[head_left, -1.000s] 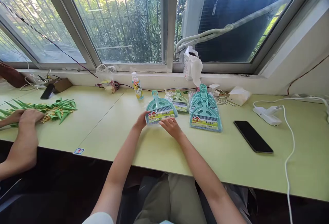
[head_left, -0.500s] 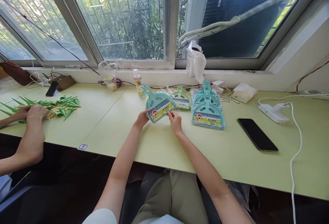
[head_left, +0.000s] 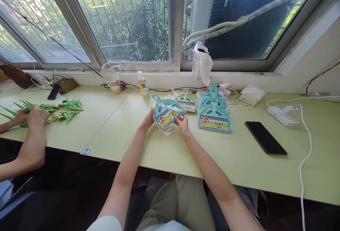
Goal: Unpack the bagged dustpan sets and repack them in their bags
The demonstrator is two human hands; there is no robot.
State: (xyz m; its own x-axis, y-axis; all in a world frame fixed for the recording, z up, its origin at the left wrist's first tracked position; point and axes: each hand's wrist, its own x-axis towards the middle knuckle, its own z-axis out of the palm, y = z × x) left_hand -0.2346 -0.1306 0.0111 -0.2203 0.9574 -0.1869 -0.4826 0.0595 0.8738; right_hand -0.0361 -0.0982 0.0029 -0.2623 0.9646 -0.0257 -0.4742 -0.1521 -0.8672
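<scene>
A teal dustpan-and-brush set [head_left: 168,112] in clear wrapping is held tilted above the table, its handle towards the upper left. My left hand [head_left: 147,119] grips its left edge, fingers partly hidden behind it. On the lower right edge, my right hand [head_left: 182,123] pinches the packet. Behind it lies a green dustpan set [head_left: 187,100]. To the right, several wrapped teal sets [head_left: 215,116] overlap in a stack, labels facing up.
A bottle [head_left: 143,86] stands behind my left hand. On the right lie a black phone [head_left: 265,138] and a white power strip [head_left: 283,116] with a cable. Another person's hands [head_left: 35,116] are at green cone-shaped pieces [head_left: 67,109] on the left.
The held set has shifted slightly right and down, and loose wrapping now shows below it. My right hand has moved a little further onto its lower edge.
</scene>
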